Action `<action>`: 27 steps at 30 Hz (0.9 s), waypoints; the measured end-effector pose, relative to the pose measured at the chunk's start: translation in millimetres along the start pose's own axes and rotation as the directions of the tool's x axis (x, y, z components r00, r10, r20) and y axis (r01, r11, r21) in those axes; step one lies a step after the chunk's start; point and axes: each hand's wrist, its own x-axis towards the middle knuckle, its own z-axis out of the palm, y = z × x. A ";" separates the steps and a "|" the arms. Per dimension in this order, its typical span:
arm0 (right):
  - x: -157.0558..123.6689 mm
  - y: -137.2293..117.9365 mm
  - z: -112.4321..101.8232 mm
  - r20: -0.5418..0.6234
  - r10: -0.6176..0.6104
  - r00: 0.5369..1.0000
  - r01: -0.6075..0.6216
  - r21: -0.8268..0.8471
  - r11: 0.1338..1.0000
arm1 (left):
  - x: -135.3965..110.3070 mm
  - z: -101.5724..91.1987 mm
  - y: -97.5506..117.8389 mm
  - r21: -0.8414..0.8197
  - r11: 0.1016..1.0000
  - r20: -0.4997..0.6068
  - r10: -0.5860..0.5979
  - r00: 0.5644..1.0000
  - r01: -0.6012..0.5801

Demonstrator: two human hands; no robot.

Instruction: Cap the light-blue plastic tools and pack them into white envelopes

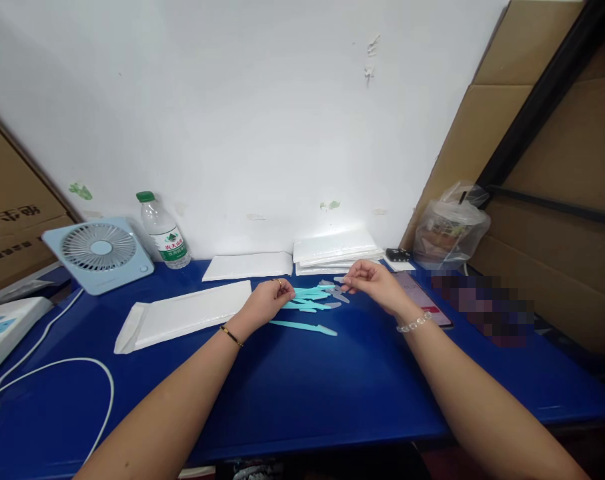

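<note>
Several teal eyebrow razors (309,295) with translucent covers lie in a loose pile on the blue table. My left hand (267,303) is closed at the pile's left side, its thumb and fingers pinching the handle end of a teal razor. At the pile's far right, my right hand (375,283) pinches a small translucent blade cover (339,279) between thumb and fingertips. Whether that cover is still joined to a razor is hard to make out. One single razor (307,326) lies apart, nearer to me. A white padded envelope (187,317) rests left of my left hand.
More white padded envelopes (337,248) are stacked against the wall, beside another flat envelope (247,266). A blue fan (99,250) and a water bottle (167,233) stand at the left. To the right are a phone (422,300) and a bagged drink cup (449,230).
</note>
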 end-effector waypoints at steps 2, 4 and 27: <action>-0.8 -1.4 0.3 -0.002 -0.009 1.000 0.009 0.006 1.000 | 0.7 -0.3 -1.6 -0.037 0.999 -0.003 0.005 1.000 -0.005; -1.7 -3.6 1.9 0.004 -0.017 1.000 0.017 0.005 1.000 | 1.6 -0.1 -3.2 -0.055 0.998 -0.004 0.004 1.000 -0.005; -5.0 5.7 12.1 0.248 -0.047 0.968 0.198 -0.632 0.749 | -11.5 -9.0 14.0 -0.008 0.998 0.347 0.056 0.936 -0.057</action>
